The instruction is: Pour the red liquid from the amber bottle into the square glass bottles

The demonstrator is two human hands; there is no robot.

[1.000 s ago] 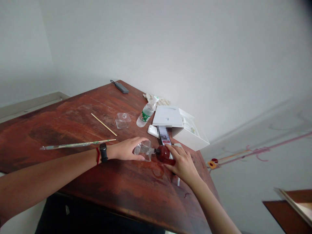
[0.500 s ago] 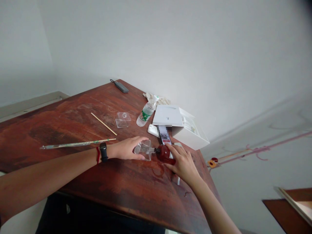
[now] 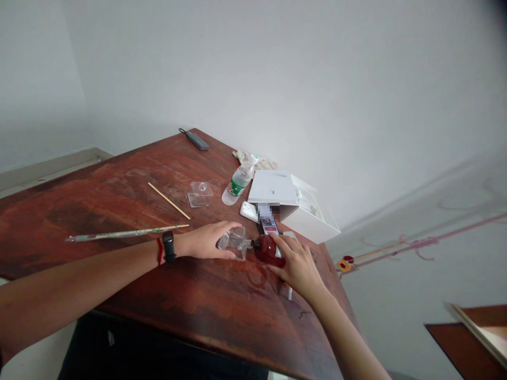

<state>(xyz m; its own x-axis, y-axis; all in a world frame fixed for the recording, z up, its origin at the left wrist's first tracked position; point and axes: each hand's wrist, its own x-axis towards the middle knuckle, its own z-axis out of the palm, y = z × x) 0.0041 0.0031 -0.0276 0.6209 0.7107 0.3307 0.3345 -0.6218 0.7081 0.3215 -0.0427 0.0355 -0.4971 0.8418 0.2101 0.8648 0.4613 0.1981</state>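
Observation:
My left hand (image 3: pixel 212 241) is wrapped round a clear, square-sided container (image 3: pixel 237 244) with a ridged neck on its right. In my right hand (image 3: pixel 295 261) is a dark red-brown bottle (image 3: pixel 266 249), tipped on its side with its black neck pointing left. The bottle's mouth meets the container's neck, above the near part of the wooden table (image 3: pixel 190 306). Whether any liquid is flowing between them cannot be made out. Behind my hands lies a phone (image 3: pixel 269 224) with its screen lit, partly covered by the right hand and bottle.
A water bottle (image 3: pixel 237 182) with a green label stands beyond my hands, beside a white box (image 3: pixel 273 187). Near it are a white case (image 3: pixel 249 212) and a clear plastic piece (image 3: pixel 199 198). Chopsticks (image 3: pixel 168 200) lie at left, with a grey device (image 3: pixel 197 141) at the far corner.

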